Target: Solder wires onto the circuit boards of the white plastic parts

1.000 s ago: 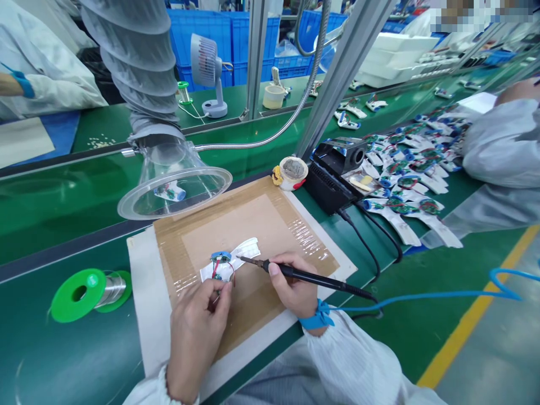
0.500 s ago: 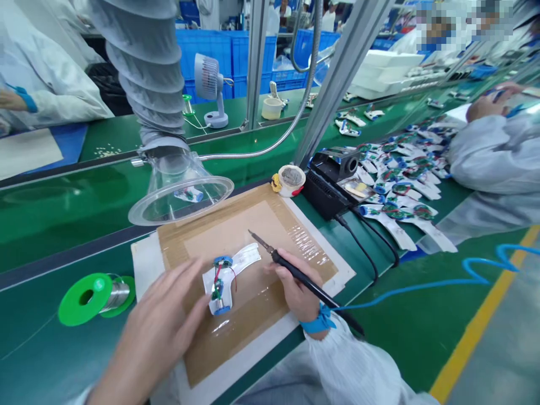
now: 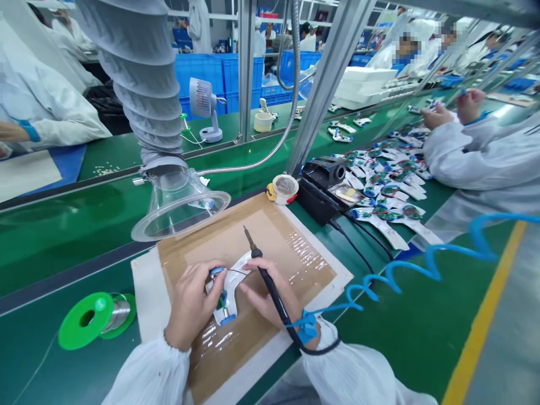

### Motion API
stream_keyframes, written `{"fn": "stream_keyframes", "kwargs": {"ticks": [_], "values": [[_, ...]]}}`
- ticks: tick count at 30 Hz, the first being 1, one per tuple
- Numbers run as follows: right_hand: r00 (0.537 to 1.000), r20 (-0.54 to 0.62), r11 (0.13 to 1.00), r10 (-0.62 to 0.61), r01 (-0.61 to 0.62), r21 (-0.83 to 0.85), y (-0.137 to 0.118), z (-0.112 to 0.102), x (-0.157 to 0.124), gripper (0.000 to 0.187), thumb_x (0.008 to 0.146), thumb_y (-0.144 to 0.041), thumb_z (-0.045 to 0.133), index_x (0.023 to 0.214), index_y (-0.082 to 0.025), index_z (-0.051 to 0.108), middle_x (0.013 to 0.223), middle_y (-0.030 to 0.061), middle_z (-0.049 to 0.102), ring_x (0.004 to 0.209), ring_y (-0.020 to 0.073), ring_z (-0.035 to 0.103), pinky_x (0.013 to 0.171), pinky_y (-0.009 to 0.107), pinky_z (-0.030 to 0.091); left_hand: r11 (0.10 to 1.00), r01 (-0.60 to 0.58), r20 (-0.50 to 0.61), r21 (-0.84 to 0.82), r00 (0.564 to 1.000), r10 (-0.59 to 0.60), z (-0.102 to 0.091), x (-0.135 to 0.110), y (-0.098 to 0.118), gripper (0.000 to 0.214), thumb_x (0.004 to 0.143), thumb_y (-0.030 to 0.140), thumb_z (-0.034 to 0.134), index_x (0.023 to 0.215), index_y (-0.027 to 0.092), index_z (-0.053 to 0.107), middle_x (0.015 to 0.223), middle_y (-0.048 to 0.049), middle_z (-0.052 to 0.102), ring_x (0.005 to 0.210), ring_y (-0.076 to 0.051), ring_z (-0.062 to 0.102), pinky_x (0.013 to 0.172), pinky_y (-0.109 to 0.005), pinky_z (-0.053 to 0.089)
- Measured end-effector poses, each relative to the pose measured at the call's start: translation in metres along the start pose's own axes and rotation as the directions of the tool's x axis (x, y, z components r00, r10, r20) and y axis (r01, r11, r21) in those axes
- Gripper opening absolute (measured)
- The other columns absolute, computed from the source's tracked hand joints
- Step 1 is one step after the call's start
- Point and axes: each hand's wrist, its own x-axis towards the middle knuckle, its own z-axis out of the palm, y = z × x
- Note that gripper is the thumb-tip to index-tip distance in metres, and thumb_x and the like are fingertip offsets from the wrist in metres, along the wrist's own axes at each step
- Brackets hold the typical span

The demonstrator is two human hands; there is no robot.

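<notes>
A white plastic shell [image 3: 230, 293] with a green circuit board, blue end pieces and thin wires lies on the cardboard-covered mat [image 3: 219, 365]. My left hand [image 3: 192, 306] is closed around the shell's upper blue end, thumb and fingers pinched where a thin dark wire [image 3: 237, 272] comes out. From the right, my right hand [image 3: 274, 292] grips a black-handled soldering iron [image 3: 270, 284], its tip pointing up and away above the mat. Fingers of this hand also reach the shell's narrow arm, near the wire's free end. My left fingers partly hide the board.
A green solder spool [image 3: 86, 320] stands at left. Over the mat's far edge hangs a clear fume hood [image 3: 181, 216]. Behind are a tip-cleaning pot [image 3: 286, 188] and a black soldering station [image 3: 318, 197]. Several similar shells [image 3: 386, 194] pile up near a co-worker's sleeve [image 3: 472, 154].
My left hand has come in from beside the shell and closed on its upper end. My right hand has moved left to the shell's arm, with the iron turned more upright.
</notes>
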Motion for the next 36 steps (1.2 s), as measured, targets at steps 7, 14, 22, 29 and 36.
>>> {"fn": "stream_keyframes", "kwargs": {"ticks": [7,14,22,29,36], "values": [[0.992,-0.093,0.990,0.085,-0.074,0.118,-0.004,0.009,0.004,0.037,0.092,-0.015,0.066,0.124,-0.029,0.057,0.091,-0.0015,0.073,0.088,0.0173,0.071,0.088,0.033,0.056,0.996,-0.057,0.027,-0.063,0.998,0.059,0.001,0.003,0.000,0.021,0.097,0.016,0.056,0.114,0.025,0.065,0.107,-0.0013,0.074,0.102,-0.017,0.067,0.090,-0.032,0.046],[0.993,-0.095,0.973,0.065,-0.042,0.225,-0.014,0.012,0.014,0.039,0.091,-0.012,0.066,0.124,-0.030,0.057,0.092,-0.0027,0.072,0.089,0.0150,0.071,0.090,0.031,0.056,0.985,0.061,0.114,-0.162,0.993,-0.043,-0.002,0.014,0.004,0.006,0.094,0.027,0.063,0.098,0.024,0.067,0.100,-0.0008,0.073,0.097,-0.017,0.065,0.086,-0.031,0.046],[0.982,-0.133,0.953,0.130,-0.087,0.291,-0.014,0.015,0.016,0.038,0.089,-0.011,0.070,0.120,-0.029,0.058,0.091,-0.0029,0.075,0.091,0.0153,0.071,0.096,0.034,0.054,0.945,0.146,0.105,-0.294,0.987,-0.120,0.002,0.019,0.010,0.011,0.093,0.029,0.064,0.084,0.023,0.066,0.081,0.0012,0.068,0.079,-0.014,0.062,0.073,-0.028,0.046],[0.976,-0.141,0.941,0.163,-0.111,0.320,-0.020,0.015,0.020,0.029,0.090,-0.013,0.069,0.114,-0.026,0.061,0.088,-0.0012,0.076,0.089,0.0165,0.072,0.094,0.035,0.056,0.961,0.114,0.019,-0.250,0.993,-0.113,0.005,0.016,0.014,0.016,0.092,0.027,0.063,0.077,0.022,0.062,0.076,0.0010,0.067,0.076,-0.015,0.062,0.073,-0.030,0.045],[0.973,-0.138,0.939,0.186,-0.134,0.316,-0.020,0.015,0.019,0.024,0.091,-0.016,0.068,0.112,-0.026,0.062,0.088,-0.0004,0.075,0.089,0.0173,0.073,0.090,0.034,0.057,0.978,0.106,0.006,-0.181,0.994,-0.107,0.003,0.017,0.019,0.017,0.091,0.025,0.063,0.074,0.022,0.061,0.073,0.0023,0.067,0.073,-0.015,0.061,0.074,-0.032,0.044]]}}
